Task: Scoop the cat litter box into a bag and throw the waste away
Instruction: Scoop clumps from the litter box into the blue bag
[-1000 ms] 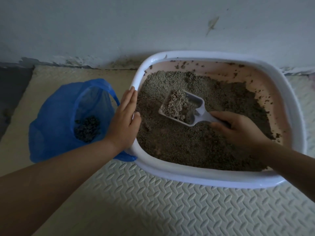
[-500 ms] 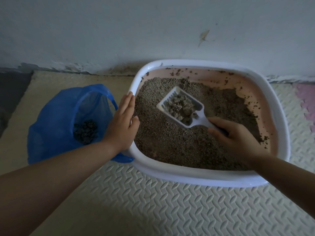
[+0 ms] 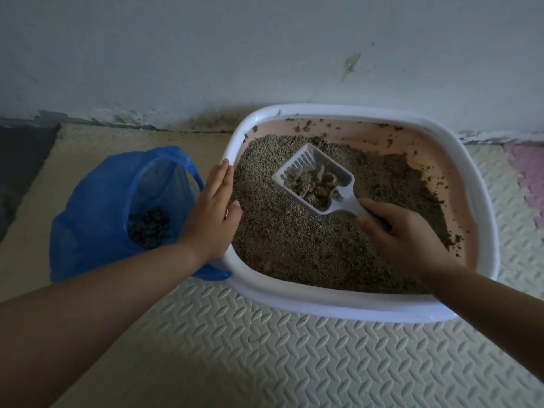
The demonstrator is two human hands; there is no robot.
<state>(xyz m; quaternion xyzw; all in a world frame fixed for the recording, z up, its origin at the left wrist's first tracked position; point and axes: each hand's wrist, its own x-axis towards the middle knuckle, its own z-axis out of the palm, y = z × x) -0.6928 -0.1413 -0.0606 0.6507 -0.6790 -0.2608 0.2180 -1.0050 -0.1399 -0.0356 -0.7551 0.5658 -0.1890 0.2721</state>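
Over the litter box [image 3: 459, 315], the right hand [image 3: 403, 234] grips a clump-laden scoop [image 3: 316, 179]; the left hand [image 3: 213, 214] lies flat-fingered on its rim.

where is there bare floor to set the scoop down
The embossed mat in front of the litter box is bare. So is the strip behind the blue bag, up to the wall. It is crowded where the left hand rests on the box rim beside the bag.

A scuffed pale wall [image 3: 206, 39] runs across twelve o'clock above cream embossed foam floor mats [image 3: 294, 348], with a pink tile [image 3: 527, 178] at three and a grey tile [image 3: 20, 166] at nine.
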